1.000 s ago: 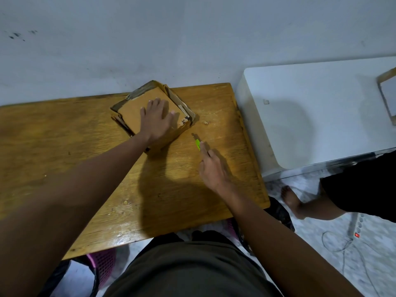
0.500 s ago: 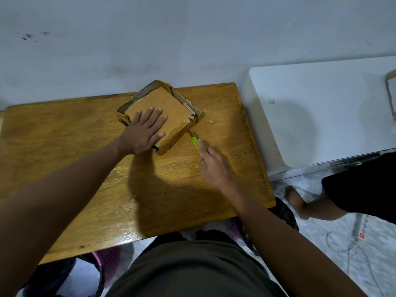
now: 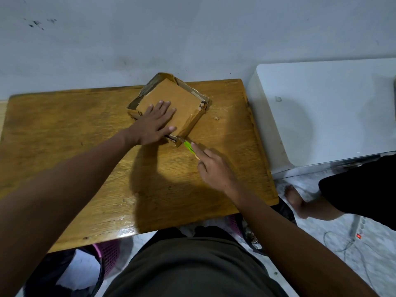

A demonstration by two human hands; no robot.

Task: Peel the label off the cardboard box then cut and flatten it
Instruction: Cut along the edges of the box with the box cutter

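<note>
A brown cardboard box [image 3: 175,97] lies at the far middle of the wooden table [image 3: 64,129], turned like a diamond, its flaps splayed around it. My left hand [image 3: 154,123] presses flat on the box's near half, fingers spread. My right hand [image 3: 214,168] grips a green-handled cutter [image 3: 189,147], whose tip touches the box's near corner just below my left thumb. A small white scrap with printed digits [image 3: 201,105] shows at the box's right corner.
A cardboard crumb [image 3: 216,118] lies on the table right of the box. A white appliance [image 3: 321,108] stands against the table's right edge. Another person's leg and foot [image 3: 300,202] are on the floor at right, near a power strip [image 3: 357,230]. Pink baskets [image 3: 107,251] sit under the table.
The cutter has slid along the box's right side from the right corner to the near corner. My left hand shifted toward the box's near half, still pressing it down.
</note>
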